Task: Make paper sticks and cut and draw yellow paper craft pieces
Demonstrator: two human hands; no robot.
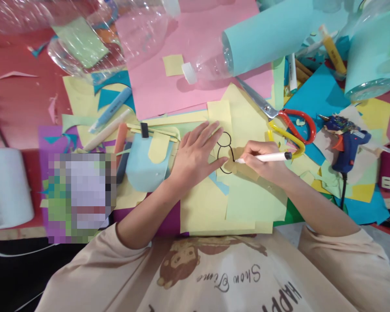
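Observation:
A white marker [269, 157] with a black end is gripped in my right hand [258, 158]; its tip touches a small pale yellow paper strip [219, 112]. Two joined black outlines, a small round one above a larger oval, are drawn on that strip. My left hand [199, 149] lies flat with fingers spread, its fingertips and thumb on the strip's left side. Beneath are larger yellow and green paper sheets [211, 208]. Left of my left hand sits a light blue paper piece [147, 167] with a yellow rounded flap and a black clip.
Scissors [292, 123] with red and yellow handles lie open beyond my right hand. A blue glue gun [347, 147] rests at the right. A bottle wrapped in blue paper [269, 37] lies across pink paper [149, 91]. Clear plastic bottles [143, 32] fill the far left.

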